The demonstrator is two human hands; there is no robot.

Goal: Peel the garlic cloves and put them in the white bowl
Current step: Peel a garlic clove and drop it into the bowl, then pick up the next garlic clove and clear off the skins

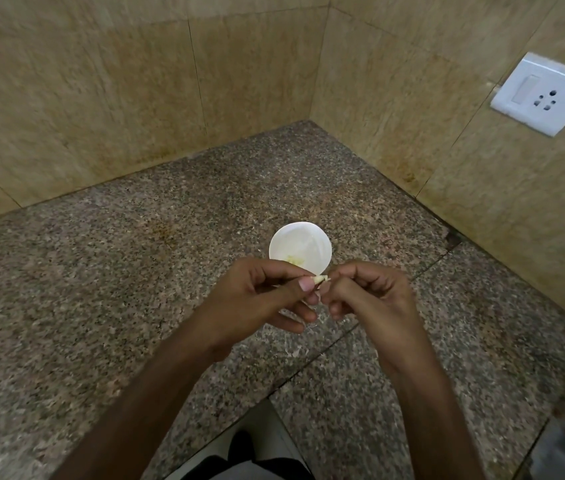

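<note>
Dim warm light (corners seemingly blurred)

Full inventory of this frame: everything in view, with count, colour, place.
white bowl: 1, white, on the counter just beyond the hands
peeled garlic: small heap, count unclear, pale yellow, in the bowl's near side
garlic clove: 1, pale, held between both hands in front of the bowl's near rim
counter: 1, speckled brown-grey granite, fills the corner
wall tiles: several, beige, behind and to the right of the counter
switch and socket plate: 1, white, on the right wall
left hand: 1, pinches the clove between thumb and forefinger
right hand: 1, fingers curled, pinches the clove's tip
</note>
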